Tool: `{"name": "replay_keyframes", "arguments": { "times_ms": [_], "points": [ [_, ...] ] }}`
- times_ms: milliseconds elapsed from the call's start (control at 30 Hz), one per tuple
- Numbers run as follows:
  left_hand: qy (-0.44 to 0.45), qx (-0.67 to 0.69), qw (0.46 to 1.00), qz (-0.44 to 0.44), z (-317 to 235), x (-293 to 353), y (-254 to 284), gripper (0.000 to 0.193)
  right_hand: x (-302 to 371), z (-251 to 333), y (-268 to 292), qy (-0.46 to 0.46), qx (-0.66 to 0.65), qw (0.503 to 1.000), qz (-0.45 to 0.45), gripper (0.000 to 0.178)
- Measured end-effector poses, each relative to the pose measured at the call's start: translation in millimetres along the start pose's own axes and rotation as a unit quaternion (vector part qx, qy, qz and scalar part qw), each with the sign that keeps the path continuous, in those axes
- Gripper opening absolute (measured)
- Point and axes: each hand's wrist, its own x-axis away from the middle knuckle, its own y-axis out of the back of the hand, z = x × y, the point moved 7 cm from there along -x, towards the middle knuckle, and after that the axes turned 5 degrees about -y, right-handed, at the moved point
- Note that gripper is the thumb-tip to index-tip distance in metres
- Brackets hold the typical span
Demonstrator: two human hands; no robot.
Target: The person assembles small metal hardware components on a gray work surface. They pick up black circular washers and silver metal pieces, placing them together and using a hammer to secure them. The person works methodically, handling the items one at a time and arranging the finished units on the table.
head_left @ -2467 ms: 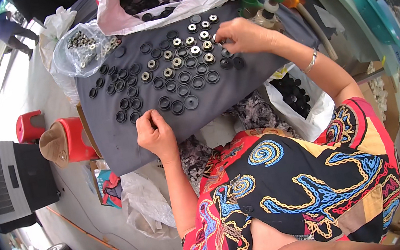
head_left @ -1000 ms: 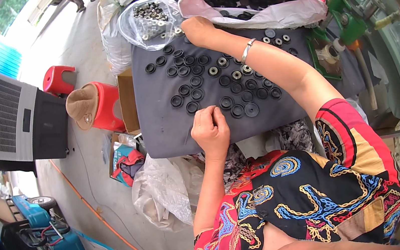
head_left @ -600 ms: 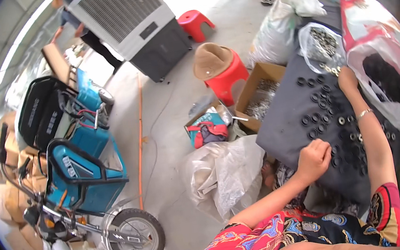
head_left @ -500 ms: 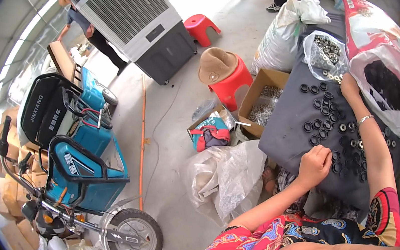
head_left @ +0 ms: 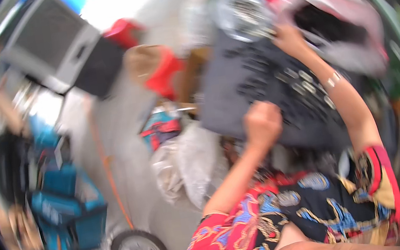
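The picture is smeared by motion. My left hand [head_left: 263, 123] is a closed fist over the near left edge of the grey cloth-covered surface [head_left: 219, 99]; whatever it may hold is hidden. My right hand [head_left: 291, 41] reaches to the far side, beside a clear plastic bag [head_left: 233, 23] of small silvery metal parts, its fingers too blurred to read. Black rings [head_left: 252, 70] lie scattered between the hands. Pale metal rings [head_left: 305, 82], mixed with black ones, spread to the right of them.
An open sack [head_left: 374, 46] with black contents stands at the far right. Left of the surface are a cardboard box [head_left: 197, 67], a red stool [head_left: 166, 79] with a tan hat [head_left: 144, 64], and plastic sheeting [head_left: 197, 163]. An air cooler [head_left: 86, 66] and a blue tricycle [head_left: 64, 208] stand farther left.
The whole view has swung, so the surface and stool appear farther left and higher, with heavy blur. My right hand stays by the clear bag; my left remains a fist near the surface's edge.
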Motion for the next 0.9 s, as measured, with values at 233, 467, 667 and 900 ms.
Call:
{"name": "replay_keyframes", "arguments": {
  "times_ms": [233,467,667,900],
  "points": [
    [0.071,0.039,0.997,-0.008,15,14,-15,0.004,155,-39,156,-0.017,-0.057,0.998,-0.008,0.021],
    [0.085,0.043,0.995,0.015,13,15,-24,0.001,275,-69,154,-0.138,-0.114,0.98,0.092,0.023],
    [0.088,0.034,0.996,0.003,17,15,-25,0.003,257,-67,127,-0.142,-0.066,0.983,0.096,0.022],
    [0.078,0.023,0.997,0.002,17,12,-27,0.003,251,-84,94,-0.168,0.061,0.974,0.136,0.025]
  ]
}}
